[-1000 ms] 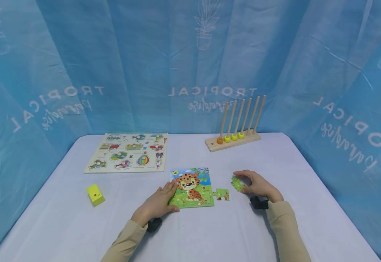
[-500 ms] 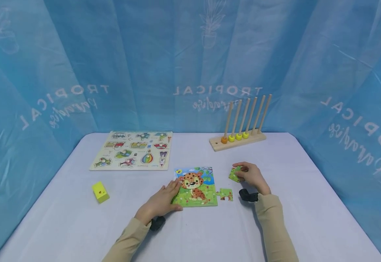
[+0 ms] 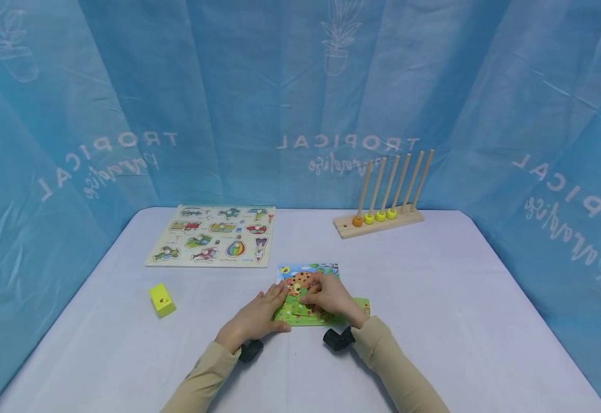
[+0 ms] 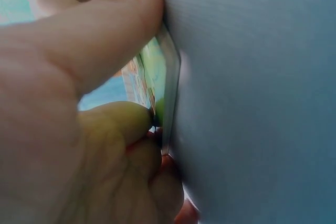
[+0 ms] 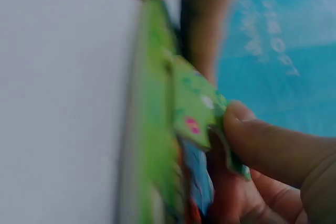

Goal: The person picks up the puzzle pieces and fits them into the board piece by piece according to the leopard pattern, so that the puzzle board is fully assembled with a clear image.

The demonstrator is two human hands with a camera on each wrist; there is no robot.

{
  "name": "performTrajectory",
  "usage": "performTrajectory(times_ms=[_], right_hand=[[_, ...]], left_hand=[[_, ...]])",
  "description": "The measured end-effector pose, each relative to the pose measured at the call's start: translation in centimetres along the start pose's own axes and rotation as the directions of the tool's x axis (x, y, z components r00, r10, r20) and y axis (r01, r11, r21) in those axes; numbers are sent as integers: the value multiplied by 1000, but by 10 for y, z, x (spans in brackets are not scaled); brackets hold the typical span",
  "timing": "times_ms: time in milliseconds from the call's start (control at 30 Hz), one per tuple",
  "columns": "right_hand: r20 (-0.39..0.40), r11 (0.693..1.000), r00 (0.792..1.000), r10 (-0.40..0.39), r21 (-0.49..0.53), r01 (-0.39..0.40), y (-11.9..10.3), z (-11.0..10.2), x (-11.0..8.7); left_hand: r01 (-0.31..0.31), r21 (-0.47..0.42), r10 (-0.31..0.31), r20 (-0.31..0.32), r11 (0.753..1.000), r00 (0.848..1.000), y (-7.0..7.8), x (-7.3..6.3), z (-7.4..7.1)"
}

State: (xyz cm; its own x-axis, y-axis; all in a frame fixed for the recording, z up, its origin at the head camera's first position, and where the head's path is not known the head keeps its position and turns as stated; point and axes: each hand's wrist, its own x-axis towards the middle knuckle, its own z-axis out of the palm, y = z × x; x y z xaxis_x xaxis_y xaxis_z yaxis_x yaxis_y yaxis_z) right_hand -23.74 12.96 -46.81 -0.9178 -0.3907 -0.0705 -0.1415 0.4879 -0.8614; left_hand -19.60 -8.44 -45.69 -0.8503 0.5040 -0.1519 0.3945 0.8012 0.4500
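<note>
A leopard jigsaw puzzle [image 3: 286,316] lies flat on the white table, its middle partly covered by the hands. My left hand [image 3: 255,318] rests at its left side, fingers extended over the edge and thumb by the lower corner. Over the puzzle, my right hand [image 3: 331,297] pinches a green jigsaw piece [image 5: 195,106] between thumb and fingers; the right wrist view shows it tilted above the board, with a pink flower on it. Another green jigsaw piece [image 3: 364,304] lies at the puzzle's right side, partly hidden by the right hand. The left wrist view shows the puzzle's edge [image 4: 169,82] against thumb and fingers.
Behind to the left lies a vehicle peg puzzle board [image 3: 212,236]. A yellow block [image 3: 162,300] stands at the left. A wooden peg stand [image 3: 379,222] with several rods and beads is at the back right. Blue curtains [image 3: 300,103] enclose the table.
My right hand has moved left from beside the puzzle to above it, carrying the green jigsaw piece. The left hand stays at the puzzle's edge. The head view has shifted slightly.
</note>
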Motion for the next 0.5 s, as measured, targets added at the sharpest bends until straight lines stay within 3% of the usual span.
performTrajectory(times_ms=[100,233,500], right_hand=[[-45,990,999,15,-140,-21,-5,12,1],[-101,944,995,14,-326,-46,-10,20,3],[-176,914,984,33,-393,-101,-16,31,5]], left_hand=[[-7,-11,7,-7,1000,1000,0,1,0],[-8,-21,8,-12,1000,1000,1,1,0],[-11,-25,11,-14,1000,1000,2,0,-1]])
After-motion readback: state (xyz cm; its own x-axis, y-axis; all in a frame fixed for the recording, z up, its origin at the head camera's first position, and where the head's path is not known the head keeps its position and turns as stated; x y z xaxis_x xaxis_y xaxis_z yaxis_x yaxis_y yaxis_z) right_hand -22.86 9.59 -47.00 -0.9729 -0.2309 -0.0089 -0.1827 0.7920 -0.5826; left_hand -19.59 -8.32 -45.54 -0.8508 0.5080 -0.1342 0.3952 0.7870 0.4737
